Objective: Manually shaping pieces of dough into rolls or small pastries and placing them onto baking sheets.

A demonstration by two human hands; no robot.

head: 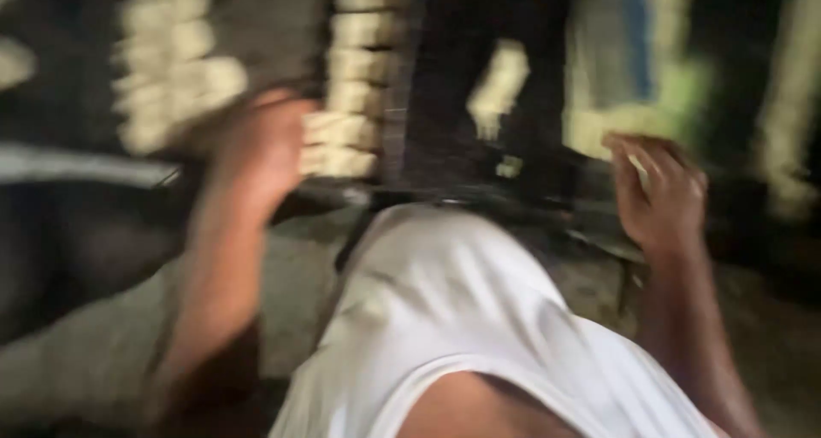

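The picture is badly blurred by motion. My left hand (261,143) is raised at the centre left, close to stacks of pale flat pieces (351,79) on a dark rack; its fingers cannot be made out. My right hand (658,190) is raised at the right with the fingers curled inward, and a small pale thing may sit inside them, but the blur hides it. A white cloth garment (445,318) fills the lower middle between my two forearms.
More pale stacks (167,70) stand at the upper left. A dark frame (479,96) rises in the middle. A pale and blue panel (633,53) and a green shape (688,87) are at the upper right. Grey floor (77,361) lies at the lower left.
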